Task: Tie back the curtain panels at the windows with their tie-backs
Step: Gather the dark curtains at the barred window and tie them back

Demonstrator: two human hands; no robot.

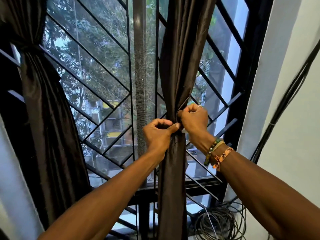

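Observation:
A dark brown curtain panel (180, 54) hangs in front of the window, gathered into a narrow bunch at mid-height. My left hand (158, 134) and my right hand (194, 120) meet at that bunch. Each pinches an end of the matching brown tie-back (184, 103), which wraps round the gathered fabric. A second brown panel (46, 108) hangs at the left, cinched by its own tie-back (29, 49).
Behind the curtains is a window with a black diagonal grille (103, 70) and a grey mesh strip (141, 84) at its centre. White wall (290, 101) flanks the right side, with black cables running down it to a coil (223, 224) on the sill.

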